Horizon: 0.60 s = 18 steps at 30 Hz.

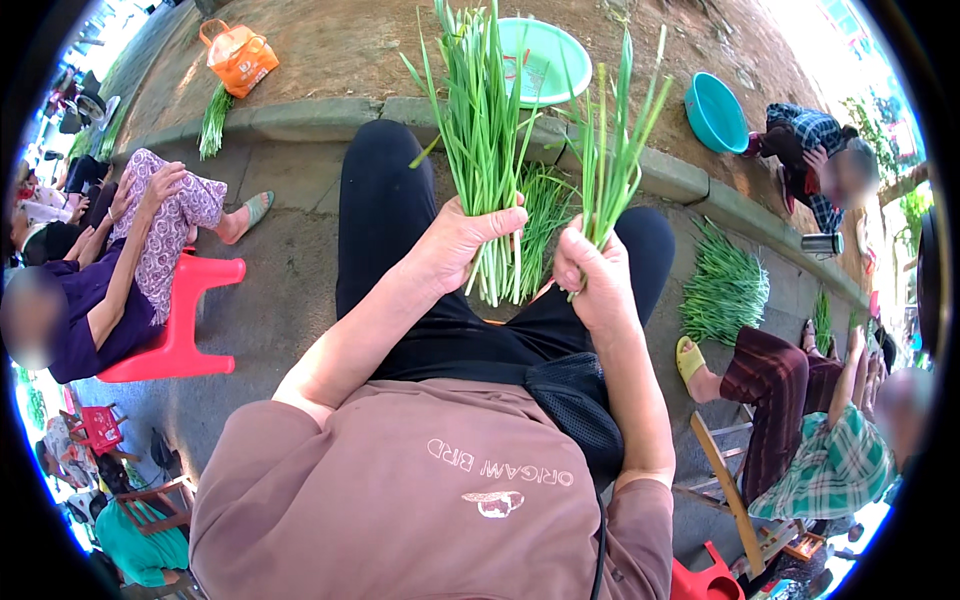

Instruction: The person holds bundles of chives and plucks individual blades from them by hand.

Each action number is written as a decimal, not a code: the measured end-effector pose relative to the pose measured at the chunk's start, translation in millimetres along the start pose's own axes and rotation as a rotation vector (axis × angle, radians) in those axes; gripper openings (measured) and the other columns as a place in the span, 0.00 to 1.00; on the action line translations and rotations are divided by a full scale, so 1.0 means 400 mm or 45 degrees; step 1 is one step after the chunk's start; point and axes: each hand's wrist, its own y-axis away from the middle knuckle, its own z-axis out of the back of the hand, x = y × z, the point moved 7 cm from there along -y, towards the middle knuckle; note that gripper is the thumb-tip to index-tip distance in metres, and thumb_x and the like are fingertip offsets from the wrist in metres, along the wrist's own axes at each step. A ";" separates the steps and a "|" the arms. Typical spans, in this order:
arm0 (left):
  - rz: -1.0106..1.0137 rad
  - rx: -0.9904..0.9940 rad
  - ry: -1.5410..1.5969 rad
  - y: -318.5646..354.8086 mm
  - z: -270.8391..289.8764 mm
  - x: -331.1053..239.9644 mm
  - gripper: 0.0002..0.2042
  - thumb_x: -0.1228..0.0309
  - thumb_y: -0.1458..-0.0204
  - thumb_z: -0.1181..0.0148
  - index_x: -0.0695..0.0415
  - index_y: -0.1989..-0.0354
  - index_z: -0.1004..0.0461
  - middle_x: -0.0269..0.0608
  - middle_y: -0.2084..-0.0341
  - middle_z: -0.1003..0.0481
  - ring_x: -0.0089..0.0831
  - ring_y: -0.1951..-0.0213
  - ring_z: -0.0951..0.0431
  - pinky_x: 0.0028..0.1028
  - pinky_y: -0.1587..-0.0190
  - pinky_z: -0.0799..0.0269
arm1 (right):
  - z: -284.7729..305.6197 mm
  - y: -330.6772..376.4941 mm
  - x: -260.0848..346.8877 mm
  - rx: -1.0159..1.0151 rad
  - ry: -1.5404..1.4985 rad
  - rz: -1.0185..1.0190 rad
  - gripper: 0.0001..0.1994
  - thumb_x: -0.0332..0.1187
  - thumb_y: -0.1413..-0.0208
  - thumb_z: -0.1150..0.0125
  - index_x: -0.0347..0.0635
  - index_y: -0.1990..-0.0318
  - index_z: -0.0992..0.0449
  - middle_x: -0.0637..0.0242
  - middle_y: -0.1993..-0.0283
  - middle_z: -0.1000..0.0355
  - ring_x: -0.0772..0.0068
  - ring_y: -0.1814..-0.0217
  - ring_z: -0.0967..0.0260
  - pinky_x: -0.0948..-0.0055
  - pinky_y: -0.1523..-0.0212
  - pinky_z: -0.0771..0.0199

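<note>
Green stalks (pixel 476 150) at twelve o'clock fill the left hand (pixel 450 243), and a thinner bunch (pixel 612 165) at one o'clock the right hand (pixel 597 270), all visible fingers gripping closed.

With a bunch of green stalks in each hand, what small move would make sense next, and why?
Perhaps bring the right hand leftward and lay its smaller bunch against the thicker bunch in the left hand: both bunches look like similar long green stalks, and the hands are close together but apart.
</note>
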 end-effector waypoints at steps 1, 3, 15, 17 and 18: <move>-0.001 -0.001 0.000 -0.002 -0.002 0.006 0.14 0.75 0.56 0.34 0.58 0.61 0.29 0.33 0.73 0.26 0.23 0.72 0.25 0.23 0.68 0.26 | -0.007 0.000 -0.010 -0.012 0.056 -0.022 0.08 0.27 0.49 0.39 0.42 0.65 0.33 0.75 0.79 0.38 0.86 0.84 0.46 0.85 0.85 0.49; -0.099 -0.004 -0.036 -0.002 -0.006 0.003 0.13 0.75 0.56 0.34 0.58 0.61 0.28 0.34 0.71 0.25 0.23 0.69 0.25 0.24 0.65 0.26 | -0.020 0.007 -0.032 -0.050 0.178 -0.082 0.12 0.27 0.52 0.35 0.43 0.65 0.33 0.76 0.76 0.37 0.87 0.83 0.45 0.86 0.84 0.48; -0.122 -0.080 -0.066 -0.011 0.028 -0.024 0.13 0.72 0.53 0.36 0.58 0.59 0.28 0.32 0.76 0.27 0.23 0.77 0.27 0.22 0.73 0.28 | -0.013 0.010 -0.043 -0.019 0.084 -0.200 0.11 0.30 0.46 0.43 0.38 0.56 0.28 0.76 0.80 0.40 0.88 0.84 0.49 0.86 0.85 0.52; -0.150 -0.122 0.039 -0.023 0.062 -0.038 0.14 0.72 0.52 0.37 0.58 0.58 0.30 0.31 0.76 0.29 0.23 0.75 0.27 0.24 0.72 0.26 | 0.010 0.002 -0.041 -0.081 0.062 -0.165 0.11 0.31 0.45 0.43 0.38 0.56 0.28 0.76 0.80 0.39 0.87 0.84 0.49 0.86 0.85 0.52; -0.167 -0.146 0.104 -0.027 0.078 -0.047 0.14 0.72 0.52 0.37 0.57 0.58 0.31 0.30 0.76 0.30 0.23 0.74 0.27 0.25 0.72 0.25 | 0.026 -0.001 -0.037 -0.142 0.039 -0.132 0.10 0.31 0.45 0.44 0.39 0.56 0.28 0.75 0.80 0.39 0.86 0.84 0.48 0.86 0.85 0.51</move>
